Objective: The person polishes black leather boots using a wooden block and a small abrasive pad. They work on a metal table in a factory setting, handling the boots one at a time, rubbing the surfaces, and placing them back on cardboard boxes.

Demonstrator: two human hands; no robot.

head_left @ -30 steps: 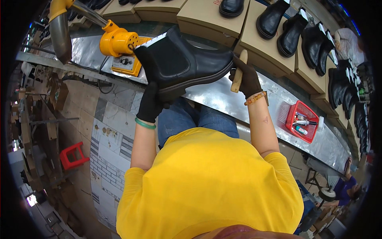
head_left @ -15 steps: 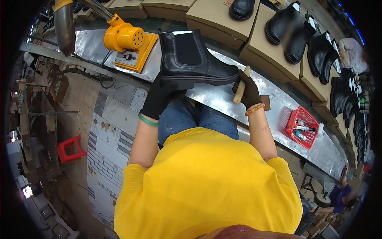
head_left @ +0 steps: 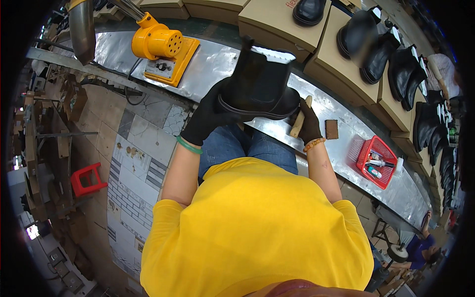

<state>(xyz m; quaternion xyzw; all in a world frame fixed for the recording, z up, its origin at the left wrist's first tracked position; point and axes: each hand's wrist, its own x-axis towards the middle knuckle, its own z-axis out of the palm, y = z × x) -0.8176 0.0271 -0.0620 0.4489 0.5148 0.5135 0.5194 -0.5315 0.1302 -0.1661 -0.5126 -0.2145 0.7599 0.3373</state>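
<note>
A black ankle boot with an elastic side panel is held over the near edge of the metal bench, its pale-lined opening at the top and its toe to the right. My left hand, in a black glove, grips the boot low at its heel end from the left. My right hand, also gloved in black, is closed around a short tan stick and is beside the boot's toe. The right fingertips are partly hidden, so whether they touch the toe I cannot tell.
A yellow machine stands on the metal bench at the left. A brown block and a red basket with small tubes lie to the right. Cardboard boxes carrying black boots line the far side. A red stool stands at left.
The boot has turned from side-on so its heel end swings nearer and its opening shifts right. My left hand has moved slightly right with it; the brown block now shows fully.
</note>
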